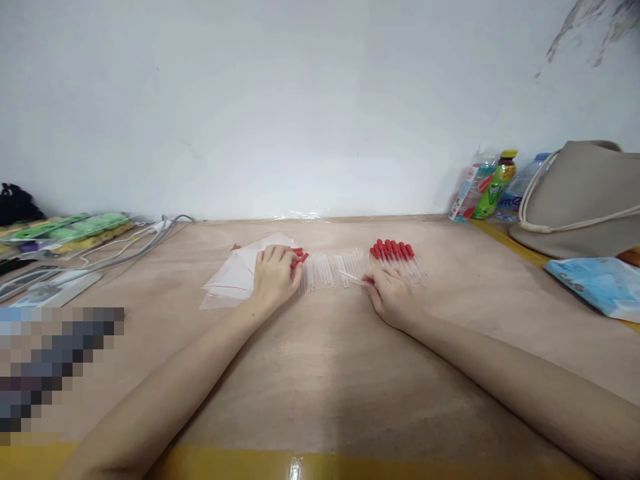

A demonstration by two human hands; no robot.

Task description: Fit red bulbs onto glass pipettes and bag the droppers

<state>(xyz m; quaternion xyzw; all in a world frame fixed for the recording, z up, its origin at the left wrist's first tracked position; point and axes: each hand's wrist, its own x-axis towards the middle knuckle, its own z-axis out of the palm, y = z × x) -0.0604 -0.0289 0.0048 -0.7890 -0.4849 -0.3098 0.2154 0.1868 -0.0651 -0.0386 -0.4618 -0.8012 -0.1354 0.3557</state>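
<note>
Red-capped tubes point(393, 251) bunched beside right hand point(393, 293); row of bare clear tubes point(325, 269) lies between hands. Looks partway: some capped, many bare. Right thumb and finger pinched closed on single clear tube point(352, 277). Left hand point(276, 275) curled at red caps point(301, 255) (can't tell if gripping), over plastic bags point(227, 283).

The left hand point(277, 277) curls palm-down — knuckles raised. Right of the left hand, the right hand point(393, 297) pinches — both bare forearms point(185, 383) slant inward.

Smooth, clear plastic tubes point(327, 269)
</note>
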